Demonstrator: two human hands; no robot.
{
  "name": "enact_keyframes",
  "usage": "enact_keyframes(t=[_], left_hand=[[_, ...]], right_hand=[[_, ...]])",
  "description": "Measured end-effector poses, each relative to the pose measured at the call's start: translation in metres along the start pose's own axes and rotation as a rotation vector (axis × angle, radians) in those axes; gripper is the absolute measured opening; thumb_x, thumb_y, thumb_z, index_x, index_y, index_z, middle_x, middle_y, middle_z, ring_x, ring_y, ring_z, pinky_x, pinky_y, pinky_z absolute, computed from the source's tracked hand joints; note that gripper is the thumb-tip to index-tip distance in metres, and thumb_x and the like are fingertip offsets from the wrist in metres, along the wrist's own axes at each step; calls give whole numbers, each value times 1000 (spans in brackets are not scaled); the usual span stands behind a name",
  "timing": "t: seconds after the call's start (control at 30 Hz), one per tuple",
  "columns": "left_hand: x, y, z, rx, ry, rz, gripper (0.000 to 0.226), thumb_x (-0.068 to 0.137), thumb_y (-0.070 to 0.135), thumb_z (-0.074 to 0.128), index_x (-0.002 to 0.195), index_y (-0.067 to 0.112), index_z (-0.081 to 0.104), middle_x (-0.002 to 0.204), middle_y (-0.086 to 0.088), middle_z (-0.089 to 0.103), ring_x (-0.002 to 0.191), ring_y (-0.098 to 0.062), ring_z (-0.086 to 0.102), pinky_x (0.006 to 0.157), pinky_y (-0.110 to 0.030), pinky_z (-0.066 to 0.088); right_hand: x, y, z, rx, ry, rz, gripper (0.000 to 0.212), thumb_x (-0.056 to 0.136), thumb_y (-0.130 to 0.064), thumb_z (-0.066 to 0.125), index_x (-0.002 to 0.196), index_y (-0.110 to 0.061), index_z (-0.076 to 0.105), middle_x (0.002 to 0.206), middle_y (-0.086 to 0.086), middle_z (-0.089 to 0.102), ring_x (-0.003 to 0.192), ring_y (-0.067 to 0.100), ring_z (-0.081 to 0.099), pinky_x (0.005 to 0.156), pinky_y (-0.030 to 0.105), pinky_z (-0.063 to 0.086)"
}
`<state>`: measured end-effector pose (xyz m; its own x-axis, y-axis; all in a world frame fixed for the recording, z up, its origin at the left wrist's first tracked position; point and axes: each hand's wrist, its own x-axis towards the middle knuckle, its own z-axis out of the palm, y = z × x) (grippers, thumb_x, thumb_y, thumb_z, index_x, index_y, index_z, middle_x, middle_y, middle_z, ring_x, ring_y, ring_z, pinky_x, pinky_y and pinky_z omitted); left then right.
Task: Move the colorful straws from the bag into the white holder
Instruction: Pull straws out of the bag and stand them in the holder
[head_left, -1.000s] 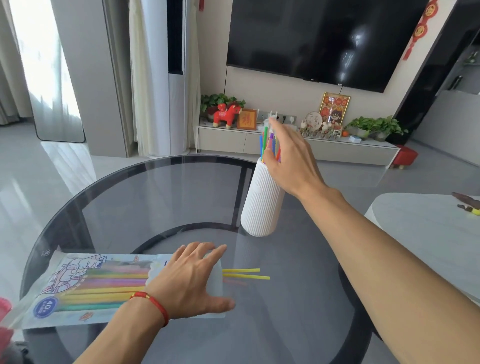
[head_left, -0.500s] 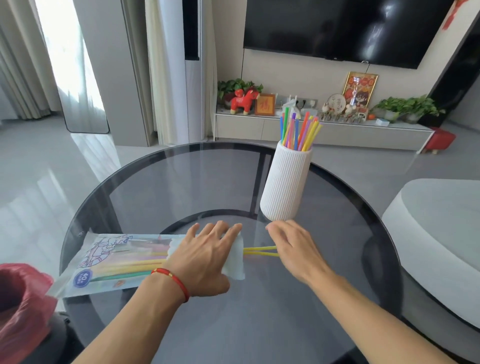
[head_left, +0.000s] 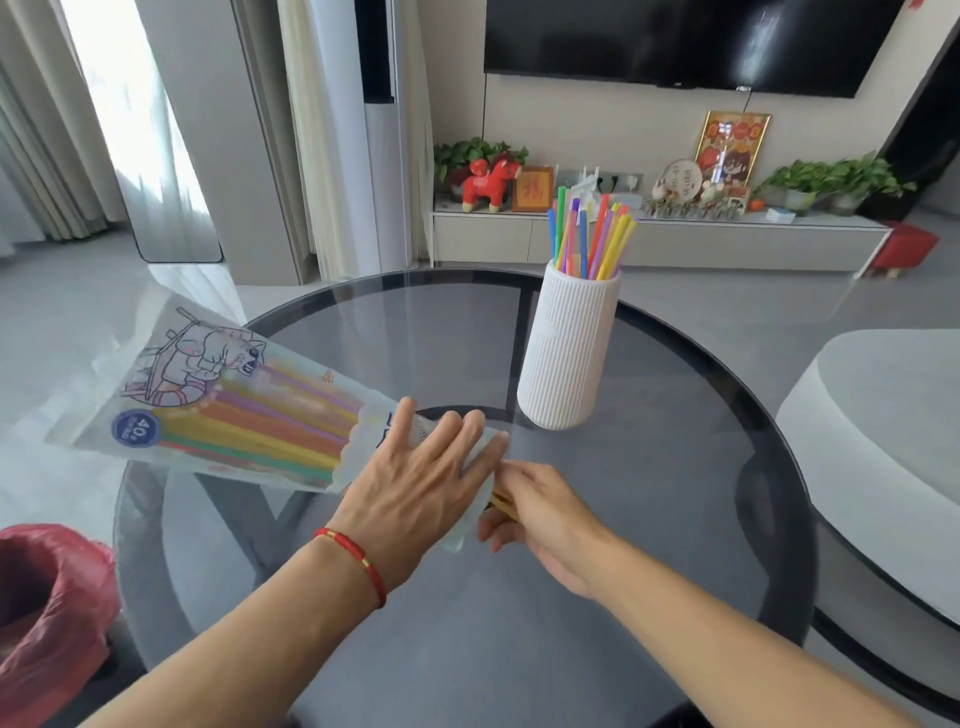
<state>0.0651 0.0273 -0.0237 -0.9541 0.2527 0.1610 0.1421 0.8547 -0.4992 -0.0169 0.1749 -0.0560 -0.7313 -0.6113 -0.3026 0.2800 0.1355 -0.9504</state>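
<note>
The bag (head_left: 223, 410) is held tilted over the table (head_left: 675, 493), its mouth covered by the left grip (head_left: 415, 483), fingers straight. Yellow straws (head_left: 502, 502) at the mouth are pinched by the right grip (head_left: 540, 519). They are best drawn straight out along the bag, then carried to the white holder (head_left: 569, 353).

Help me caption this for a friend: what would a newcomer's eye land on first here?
Most likely the bright straws fanning out of the ribbed white holder on the far side of the glass table. Next comes the printed bag, tilted up at the left, with the left hand lying over its mouth and the right hand pinching yellow straws there.
</note>
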Motion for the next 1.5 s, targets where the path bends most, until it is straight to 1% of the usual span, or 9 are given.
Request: enact_keyframes(t=[0.17,0.43,0.67,0.77,0.9,1.07,1.3,1.43,1.5], left_hand=[[-4,0,9,-39,-21,-30,101,59,5,47,154,14,11,143,-23,31,126,-39,42,104,-69,30],[-10,-3,20,-290,-81,-200,118,61,9,58,154,32,-11,150,-9,20,133,-29,31,112,-65,22],[-13,-10,20,-444,-182,-246,121,61,14,63,151,42,-12,147,-5,17,137,-26,26,113,-72,15],[-16,-11,20,-495,-193,-223,119,62,37,68,151,41,-12,149,-5,15,140,-26,20,113,-75,9],[-6,-3,14,-811,-74,-356,91,71,91,35,148,46,16,151,8,25,145,-16,18,115,-72,4],[8,11,22,-683,-25,-448,43,88,63,44,119,35,51,131,9,48,129,-17,41,113,-73,14],[5,13,35,-623,-101,-482,31,98,53,32,105,28,49,116,3,51,112,-24,48,109,-72,20],[7,16,34,-632,-105,-475,33,99,52,23,104,27,44,118,2,46,106,-25,48,106,-71,23],[7,18,33,-637,-94,-459,34,99,52,21,105,27,43,119,1,46,105,-26,48,106,-71,23]], right_hand=[[5,2,-9,50,-52,-10,25,107,-15,59,93,-3,76,70,4,69,64,18,67,64,25,58],[13,-4,-27,-134,189,-237,9,96,-6,74,99,-5,82,86,20,80,61,19,67,51,23,51],[14,-10,-45,-353,269,-380,7,91,-16,82,92,-22,86,85,-8,83,67,5,73,62,16,56],[13,-10,-51,-438,274,-428,8,91,-20,83,92,-28,85,87,-16,82,71,7,76,66,18,59],[8,-11,-49,-450,219,-435,5,89,-20,84,94,-23,85,87,-5,84,80,19,80,77,33,64],[0,-24,-61,-221,141,-372,4,87,-16,84,90,-14,86,72,11,78,57,14,65,56,18,51],[-15,-44,-98,242,158,-289,19,68,-25,85,78,-8,84,75,6,74,52,9,63,48,15,49],[-17,-38,-88,352,-41,-307,81,59,-53,96,117,-3,70,85,6,71,65,14,67,51,20,51],[-14,-28,-65,228,-99,-280,88,61,-53,96,127,-3,66,91,6,72,71,17,67,52,23,50]])
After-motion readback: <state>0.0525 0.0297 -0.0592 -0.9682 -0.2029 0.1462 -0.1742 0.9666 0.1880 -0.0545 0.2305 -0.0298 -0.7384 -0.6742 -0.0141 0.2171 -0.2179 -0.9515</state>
